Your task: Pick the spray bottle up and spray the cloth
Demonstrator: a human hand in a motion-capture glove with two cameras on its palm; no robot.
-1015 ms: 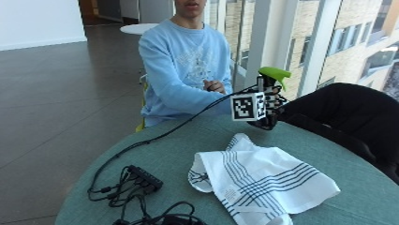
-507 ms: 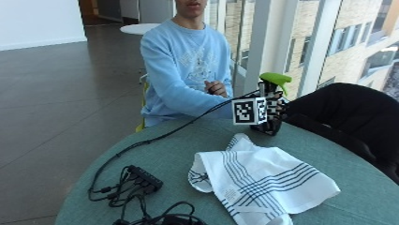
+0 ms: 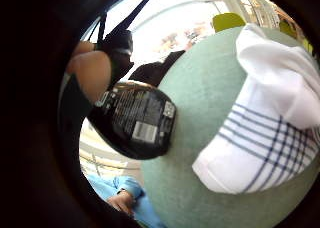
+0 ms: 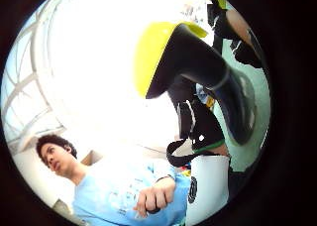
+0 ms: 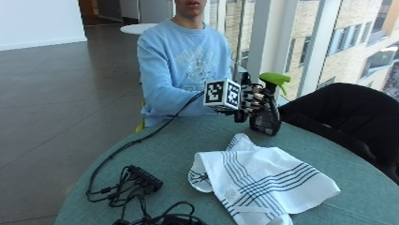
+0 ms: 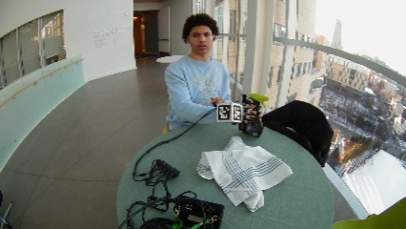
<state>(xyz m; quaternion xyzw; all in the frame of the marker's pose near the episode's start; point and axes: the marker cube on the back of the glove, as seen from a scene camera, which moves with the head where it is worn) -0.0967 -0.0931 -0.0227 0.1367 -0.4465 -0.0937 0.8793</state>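
Note:
A black spray bottle [image 5: 267, 117] with a green spray head [image 5: 275, 78] stands upright at the far edge of the round green table [image 5: 168, 140]. My gloved right hand [image 5: 252, 99] grips its neck from the left, fingers curled round it. Whether the base touches the table I cannot tell. In the palm views the bottle's labelled body [image 3: 135, 120] and green head [image 4: 153, 52] lie close to the palm. The white cloth with dark stripes [image 5: 265, 180] lies crumpled on the table in front of the bottle, apart from it. It also shows beside the bottle [image 3: 265, 118].
A black jacket [image 5: 343, 117] hangs over a chair just right of the bottle. Black cables and a small box [image 5: 140, 180] lie at the table's left front, with a black device [image 6: 197, 212] at the near edge. The person's bare left hand [image 4: 153, 198] rests at their chest.
The bottle sank a little after the first earlier frame and then stayed near the far edge. The back of my hand has swung left around the bottle's neck. The cloth has not moved.

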